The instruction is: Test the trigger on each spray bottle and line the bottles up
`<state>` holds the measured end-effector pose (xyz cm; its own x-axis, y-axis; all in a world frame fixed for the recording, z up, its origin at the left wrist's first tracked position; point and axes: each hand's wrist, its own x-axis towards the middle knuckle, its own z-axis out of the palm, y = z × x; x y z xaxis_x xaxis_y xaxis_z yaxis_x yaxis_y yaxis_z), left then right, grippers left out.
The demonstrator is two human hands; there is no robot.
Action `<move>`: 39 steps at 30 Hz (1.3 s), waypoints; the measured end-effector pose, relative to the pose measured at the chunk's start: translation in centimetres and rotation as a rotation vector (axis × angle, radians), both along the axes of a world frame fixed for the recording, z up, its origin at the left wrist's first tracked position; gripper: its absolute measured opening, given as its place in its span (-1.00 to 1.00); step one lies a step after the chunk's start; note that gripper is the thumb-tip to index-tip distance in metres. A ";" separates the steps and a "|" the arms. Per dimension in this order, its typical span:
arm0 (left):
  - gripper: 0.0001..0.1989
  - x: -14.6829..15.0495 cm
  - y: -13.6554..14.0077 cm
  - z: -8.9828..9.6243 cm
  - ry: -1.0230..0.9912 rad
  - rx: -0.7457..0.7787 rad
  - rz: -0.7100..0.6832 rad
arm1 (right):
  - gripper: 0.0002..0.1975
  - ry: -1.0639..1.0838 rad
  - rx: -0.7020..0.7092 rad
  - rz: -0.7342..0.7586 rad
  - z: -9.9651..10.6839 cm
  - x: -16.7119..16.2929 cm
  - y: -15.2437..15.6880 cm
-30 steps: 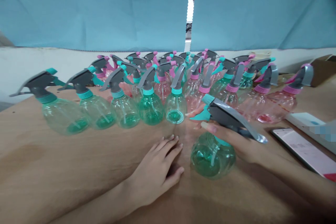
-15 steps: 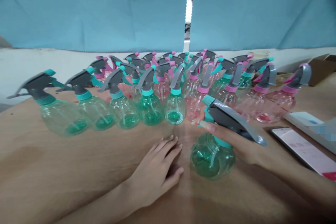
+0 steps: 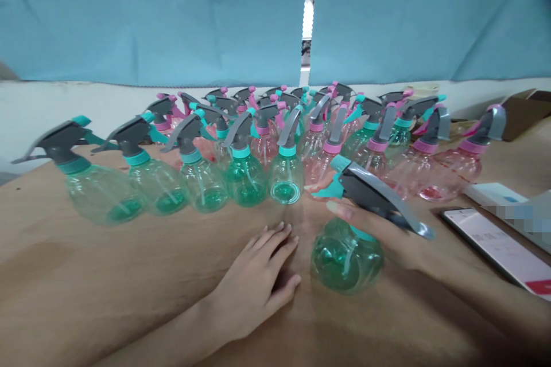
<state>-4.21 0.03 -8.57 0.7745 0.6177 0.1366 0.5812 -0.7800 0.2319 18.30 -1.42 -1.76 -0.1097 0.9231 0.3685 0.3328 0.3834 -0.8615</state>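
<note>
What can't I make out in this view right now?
All in the head view:
Right hand: fingers partly hidden behind the top of the green spray bottle.
Left hand: palm hidden, facing down.
Rear bottles: bodies mostly hidden by the front bottles.
Phone: screen text blurred; right edge cuts it off.

1 head-worn camera looks forward and down, close over the tabletop (image 3: 129, 275), facing what seems a blue cloth (image 3: 172, 17).
</note>
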 end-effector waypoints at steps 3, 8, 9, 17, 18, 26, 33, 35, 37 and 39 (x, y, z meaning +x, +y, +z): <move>-0.51 0.0 0.0 -0.1 -0.021 0.000 0.001 | -0.79 0.030 -0.019 0.026 0.0 -0.1 -0.1; -0.50 0.0 -0.1 -0.1 -0.024 -0.001 0.001 | -0.73 0.044 -0.040 0.048 0.2 -0.1 -0.1; -0.50 0.0 -0.2 -0.1 -0.022 -0.001 0.001 | -0.72 0.042 -0.042 0.044 0.2 -0.1 -0.1; -0.51 0.0 -0.1 0.1 -0.018 -0.007 0.003 | -0.73 0.008 -0.067 0.027 0.0 -0.1 -0.2; -0.51 0.0 0.0 0.1 -0.017 -0.009 0.004 | -0.74 0.000 -0.067 0.029 0.0 -0.1 -0.2; -0.50 -0.1 0.0 0.1 -0.060 -0.080 0.006 | -0.71 0.042 -0.067 0.056 -0.3 -0.2 0.2; -0.47 -0.2 -1.3 1.7 -0.368 -0.241 0.079 | -0.76 0.157 -0.103 0.139 -1.2 -1.7 1.0; -0.44 -0.5 -1.8 2.0 -0.436 -0.236 0.082 | -0.75 0.170 -0.096 0.158 -1.1 -2.9 1.2; -0.42 -1.0 -2.3 2.1 -0.512 -0.204 0.074 | -0.77 0.170 -0.065 0.169 -0.9 -4.4 1.3; -0.38 -1.9 -2.8 2.1 -0.571 -0.166 0.073 | -0.79 0.168 -0.049 0.200 -0.5 -6.2 1.3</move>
